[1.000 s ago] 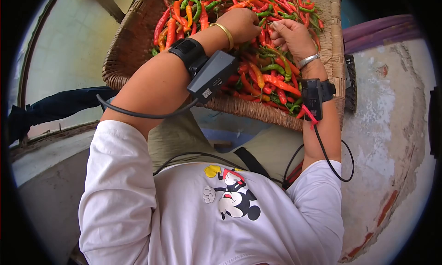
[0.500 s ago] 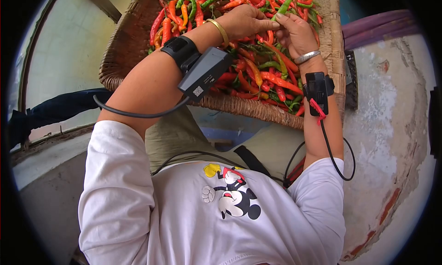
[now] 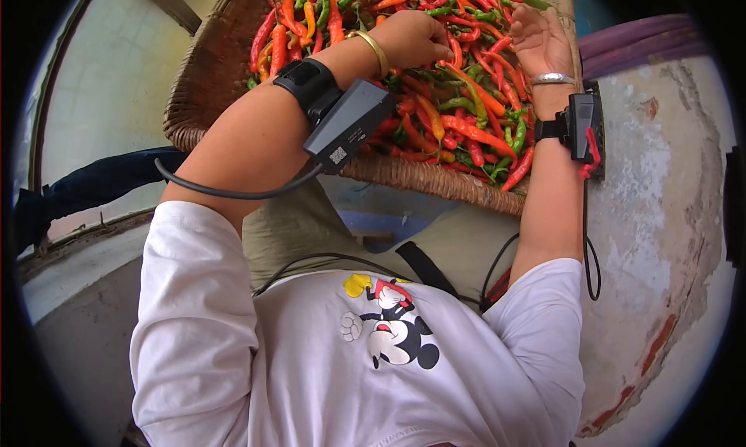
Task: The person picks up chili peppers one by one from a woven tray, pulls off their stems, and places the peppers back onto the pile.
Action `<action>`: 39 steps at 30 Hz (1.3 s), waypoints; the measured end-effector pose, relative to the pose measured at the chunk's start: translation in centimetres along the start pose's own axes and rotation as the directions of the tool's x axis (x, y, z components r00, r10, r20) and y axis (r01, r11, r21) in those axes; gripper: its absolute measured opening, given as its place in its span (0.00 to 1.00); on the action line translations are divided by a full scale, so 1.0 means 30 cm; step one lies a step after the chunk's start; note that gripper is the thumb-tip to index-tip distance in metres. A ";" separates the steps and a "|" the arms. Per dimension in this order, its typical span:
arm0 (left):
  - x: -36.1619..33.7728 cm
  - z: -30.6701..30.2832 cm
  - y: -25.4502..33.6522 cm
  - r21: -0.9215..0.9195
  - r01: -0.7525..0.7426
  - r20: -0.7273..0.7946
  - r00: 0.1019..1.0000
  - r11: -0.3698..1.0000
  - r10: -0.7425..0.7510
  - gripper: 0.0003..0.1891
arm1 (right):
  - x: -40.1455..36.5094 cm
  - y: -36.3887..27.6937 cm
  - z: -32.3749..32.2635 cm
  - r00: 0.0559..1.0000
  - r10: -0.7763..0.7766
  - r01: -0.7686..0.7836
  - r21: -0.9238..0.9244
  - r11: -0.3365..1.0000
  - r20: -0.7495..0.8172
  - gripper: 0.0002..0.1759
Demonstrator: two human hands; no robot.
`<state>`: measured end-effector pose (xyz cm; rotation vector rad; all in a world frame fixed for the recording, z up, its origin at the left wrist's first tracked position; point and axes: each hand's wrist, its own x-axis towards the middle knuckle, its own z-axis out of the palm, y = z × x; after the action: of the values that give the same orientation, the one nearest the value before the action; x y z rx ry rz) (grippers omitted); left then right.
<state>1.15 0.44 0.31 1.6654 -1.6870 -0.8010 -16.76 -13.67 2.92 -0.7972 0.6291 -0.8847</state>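
A large wicker basket [image 3: 447, 181] in front of me holds a heap of red, orange and green chili peppers [image 3: 474, 132]. My left hand [image 3: 416, 40], with a gold bangle at the wrist, is over the middle of the heap, its fingers curled together and pointing down; what they pinch, if anything, is hidden. At the basket's right side my right hand [image 3: 542, 43], wearing a silver bangle, has its palm turned up and its fingers loosely apart. A green chili pepper [image 3: 535, 1] shows just beyond its fingertips.
Strapped to my forearms are a left black device [image 3: 347, 127] and a right black device [image 3: 583, 128], both with cables. A peeling wall [image 3: 653, 198] stands on the right, with purple cloth [image 3: 637, 47] above it. A window [image 3: 116, 97] is at the left.
My hands have parted from a shared green chili pepper. The right hand has moved right to the basket's edge and opened, with a green pepper beyond its fingertips; the left has stayed nearly in place.
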 end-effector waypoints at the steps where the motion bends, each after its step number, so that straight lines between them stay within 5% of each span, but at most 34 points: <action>1: -0.002 0.010 -0.007 0.050 -0.091 0.101 0.991 0.995 0.085 0.13 | -0.012 -0.016 0.011 1.000 -0.016 0.016 0.003 1.000 -0.021 0.14; 2: -0.003 0.026 -0.015 0.109 -0.235 0.162 0.963 0.966 0.216 0.09 | -0.019 -0.012 0.006 1.000 -0.017 0.017 0.004 1.000 -0.021 0.14; 4: -0.007 0.038 -0.014 0.174 -0.276 0.189 0.951 0.945 0.243 0.08 | -0.045 0.002 0.008 0.984 0.158 -0.125 -0.320 0.939 0.077 0.16; 5: -0.006 0.044 -0.013 0.235 -0.317 0.218 0.938 0.919 0.268 0.08 | -0.055 0.008 0.010 0.985 0.156 -0.124 -0.320 0.939 0.075 0.16; 7: -0.009 0.038 -0.011 0.197 -0.334 0.237 0.929 0.922 0.285 0.08 | -0.105 0.043 0.096 0.928 0.327 0.040 -0.920 0.391 0.179 0.19; 9: -0.016 0.032 -0.009 0.213 -0.313 0.284 0.926 0.926 0.247 0.09 | -0.124 0.086 0.117 0.832 0.353 0.460 -0.888 -0.007 0.428 0.20; 13: -0.013 0.025 -0.006 0.312 -0.275 0.273 0.943 0.909 0.192 0.10 | -0.152 0.098 0.156 0.892 0.356 0.402 -0.848 -0.345 0.278 0.17; 22: -0.014 0.027 -0.008 0.290 -0.313 0.286 0.930 0.905 0.230 0.10 | -0.166 0.106 0.165 0.904 0.413 0.342 -0.770 -0.538 0.112 0.16; 29: -0.008 0.040 -0.021 0.254 -0.325 0.212 0.938 0.911 0.275 0.09 | -0.122 0.078 0.093 0.948 0.275 0.264 -0.882 -0.390 0.163 0.12; 31: -0.003 0.042 -0.022 0.228 -0.320 0.187 0.941 0.920 0.281 0.10 | -0.123 0.071 0.084 0.974 0.041 0.226 -0.966 -0.129 0.223 0.12; 33: -0.001 0.040 -0.008 0.152 -0.333 0.181 0.935 0.931 0.305 0.12 | -0.101 0.080 0.075 0.973 0.009 0.232 -0.970 -0.067 0.232 0.12; 35: -0.015 0.034 0.013 0.090 -0.285 0.156 0.950 0.954 0.269 0.13 | -0.091 0.098 0.081 0.941 -0.188 0.333 -0.862 0.383 0.280 0.11; 36: -0.021 0.034 0.020 0.025 -0.238 0.134 0.963 0.971 0.233 0.15 | -0.108 0.090 0.108 0.950 -0.151 0.311 -0.769 0.559 0.275 0.12; 37: -0.019 0.036 0.021 0.025 -0.237 0.134 0.964 0.971 0.232 0.15 | -0.117 0.091 0.127 0.950 -0.150 0.311 -0.769 0.559 0.275 0.12; 39: -0.018 0.036 0.032 -0.135 -0.112 0.149 0.980 0.984 0.132 0.17 | -0.126 0.095 0.147 0.950 -0.132 0.269 -0.526 0.807 0.283 0.12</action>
<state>-0.27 0.99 0.39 1.4304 -1.7871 -0.9801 -14.08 -7.83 3.62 -1.5070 0.6056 -0.7847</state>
